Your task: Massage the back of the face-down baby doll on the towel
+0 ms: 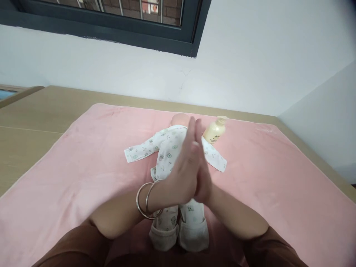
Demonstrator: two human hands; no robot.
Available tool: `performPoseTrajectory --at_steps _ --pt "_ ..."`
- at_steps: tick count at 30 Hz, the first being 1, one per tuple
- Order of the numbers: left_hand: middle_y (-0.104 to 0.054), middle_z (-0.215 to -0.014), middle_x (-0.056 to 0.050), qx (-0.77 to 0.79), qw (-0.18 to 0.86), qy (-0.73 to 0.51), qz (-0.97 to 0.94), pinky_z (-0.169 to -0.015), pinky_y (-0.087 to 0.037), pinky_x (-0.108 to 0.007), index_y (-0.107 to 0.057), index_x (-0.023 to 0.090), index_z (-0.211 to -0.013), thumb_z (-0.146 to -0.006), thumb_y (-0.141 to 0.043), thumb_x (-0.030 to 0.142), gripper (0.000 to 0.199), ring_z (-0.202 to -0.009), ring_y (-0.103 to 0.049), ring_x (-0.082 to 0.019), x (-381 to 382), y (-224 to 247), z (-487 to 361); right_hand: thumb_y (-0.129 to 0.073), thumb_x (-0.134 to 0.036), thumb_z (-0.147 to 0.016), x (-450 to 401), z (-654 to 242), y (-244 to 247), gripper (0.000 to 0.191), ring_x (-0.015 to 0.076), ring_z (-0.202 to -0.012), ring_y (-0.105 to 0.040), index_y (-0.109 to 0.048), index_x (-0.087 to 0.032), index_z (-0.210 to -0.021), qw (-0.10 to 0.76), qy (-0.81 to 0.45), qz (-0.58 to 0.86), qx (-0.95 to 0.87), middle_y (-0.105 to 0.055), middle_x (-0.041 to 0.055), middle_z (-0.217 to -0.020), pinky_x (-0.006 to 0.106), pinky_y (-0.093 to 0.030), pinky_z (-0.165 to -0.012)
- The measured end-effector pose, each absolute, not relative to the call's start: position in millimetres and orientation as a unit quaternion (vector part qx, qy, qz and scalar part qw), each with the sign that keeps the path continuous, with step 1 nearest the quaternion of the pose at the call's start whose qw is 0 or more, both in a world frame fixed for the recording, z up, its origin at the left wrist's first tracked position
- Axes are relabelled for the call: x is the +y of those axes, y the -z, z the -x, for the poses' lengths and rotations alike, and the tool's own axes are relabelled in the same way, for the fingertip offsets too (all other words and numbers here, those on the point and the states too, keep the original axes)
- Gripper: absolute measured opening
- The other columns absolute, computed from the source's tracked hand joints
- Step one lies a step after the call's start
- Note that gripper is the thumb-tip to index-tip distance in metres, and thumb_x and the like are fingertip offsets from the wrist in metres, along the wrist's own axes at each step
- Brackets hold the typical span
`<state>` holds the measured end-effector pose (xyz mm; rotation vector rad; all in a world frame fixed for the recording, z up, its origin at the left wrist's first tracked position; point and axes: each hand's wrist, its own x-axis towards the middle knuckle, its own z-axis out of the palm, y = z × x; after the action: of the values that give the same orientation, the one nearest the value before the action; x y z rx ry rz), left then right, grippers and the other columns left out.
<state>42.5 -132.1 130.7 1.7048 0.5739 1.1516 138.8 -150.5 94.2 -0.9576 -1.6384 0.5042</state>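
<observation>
My left hand (185,174) and my right hand (205,178) are pressed palm to palm, fingers straight and pointing up and away. Nothing shows between them. Two bangles circle my left wrist. Beneath the hands, a doll in a white patterned baby outfit (168,152) lies on a pink blanket (258,167). Its sleeves spread to both sides, and its legs end in folded white cuffs near me. My hands hide part of its head and chest. A pale yellow pump bottle (214,130) lies tilted on the blanket beside the doll's head, above the right-hand sleeve.
The blanket covers much of a wooden surface (30,115). A white wall (239,70) rises behind it, with a dark-framed window (155,37) at the upper left. Another wall stands at the right.
</observation>
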Motion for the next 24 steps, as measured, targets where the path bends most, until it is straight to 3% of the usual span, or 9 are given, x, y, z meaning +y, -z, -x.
performPoseTrajectory --at_steps 5,11,13,15,17,19,22,24 --pt "-0.021 -0.173 0.007 0.319 0.470 -0.530 -0.629 -0.136 -0.016 -0.046 -0.025 0.037 -0.161 -0.107 -0.017 0.054 0.057 -0.162 -0.005 -0.021 -108 -108 -44 -0.020 -0.049 -0.109 -148 -127 -90 0.060 0.0223 -0.162 0.003 -0.001 -0.041 -0.165 0.504 -0.228 0.391 -0.735 -0.010 -0.0093 -0.174 0.051 -0.012 -0.136" --pt "-0.027 -0.170 0.009 0.309 0.494 -0.446 -0.679 -0.134 -0.024 -0.045 -0.022 0.041 -0.162 -0.108 -0.018 0.050 0.054 -0.162 -0.008 -0.020 -128 -92 -52 -0.027 -0.059 -0.106 -141 -147 -101 0.063 0.0215 -0.162 0.002 -0.017 -0.038 -0.165 0.531 -0.245 0.424 -0.692 -0.012 -0.0076 -0.174 0.052 -0.008 -0.135" --pt "-0.027 -0.171 0.007 0.294 0.492 -0.420 -0.704 -0.133 -0.027 -0.044 -0.023 0.038 -0.163 -0.109 -0.022 0.046 0.055 -0.162 -0.012 -0.021 -132 -96 -53 -0.026 -0.063 -0.105 -130 -159 -103 0.063 0.0214 -0.162 -0.004 -0.025 -0.037 -0.163 0.555 -0.251 0.437 -0.662 -0.015 -0.0069 -0.173 0.051 -0.011 -0.135" --pt "-0.027 -0.171 0.003 0.297 0.471 -0.404 -0.726 -0.133 -0.028 -0.045 -0.026 0.032 -0.162 -0.107 -0.030 0.042 0.056 -0.161 -0.017 -0.022 -125 -98 -54 -0.026 -0.063 -0.105 -115 -171 -97 0.063 0.0209 -0.160 -0.019 -0.027 -0.036 -0.162 0.566 -0.289 0.470 -0.613 -0.023 -0.0040 -0.172 0.050 -0.022 -0.133" --pt "-0.034 -0.168 -0.004 0.336 0.426 -0.394 -0.742 -0.132 -0.029 -0.048 -0.035 0.023 -0.159 -0.104 -0.036 0.034 0.056 -0.159 -0.026 -0.024 -106 -94 -56 -0.034 -0.060 -0.104 -100 -179 -83 0.064 0.0224 -0.155 -0.034 -0.032 -0.031 -0.161 0.545 -0.313 0.517 -0.581 -0.036 0.0018 -0.167 0.049 -0.032 -0.129" --pt "-0.045 -0.162 -0.012 0.400 0.372 -0.381 -0.746 -0.131 -0.032 -0.051 -0.046 0.014 -0.152 -0.100 -0.037 0.024 0.054 -0.154 -0.037 -0.026 -79 -83 -56 -0.039 -0.056 -0.102 -89 -182 -63 0.064 0.0261 -0.152 -0.040 -0.042 -0.024 -0.157 0.484 -0.283 0.574 -0.597 -0.045 0.0080 -0.162 0.052 -0.032 -0.128" --pt "-0.054 -0.154 -0.015 0.464 0.285 -0.374 -0.751 -0.130 -0.031 -0.052 -0.056 0.008 -0.142 -0.093 -0.034 0.012 0.053 -0.151 -0.042 -0.027 -38 -55 -55 -0.041 -0.044 -0.100 -79 -185 -33 0.061 0.0304 -0.159 -0.025 -0.049 -0.014 -0.152 0.362 -0.185 0.606 -0.683 -0.035 0.0126 -0.166 0.057 -0.016 -0.132" --pt "-0.054 -0.153 -0.018 0.476 0.225 -0.364 -0.768 -0.130 -0.030 -0.054 -0.058 0.004 -0.139 -0.094 -0.035 0.013 0.052 -0.152 -0.040 -0.031 -21 -34 -54 -0.041 -0.042 -0.100 -74 -191 -21 0.060 0.0309 -0.161 -0.016 -0.050 -0.014 -0.152 0.309 -0.135 0.610 -0.718 -0.029 0.0117 -0.169 0.060 -0.009 -0.131"
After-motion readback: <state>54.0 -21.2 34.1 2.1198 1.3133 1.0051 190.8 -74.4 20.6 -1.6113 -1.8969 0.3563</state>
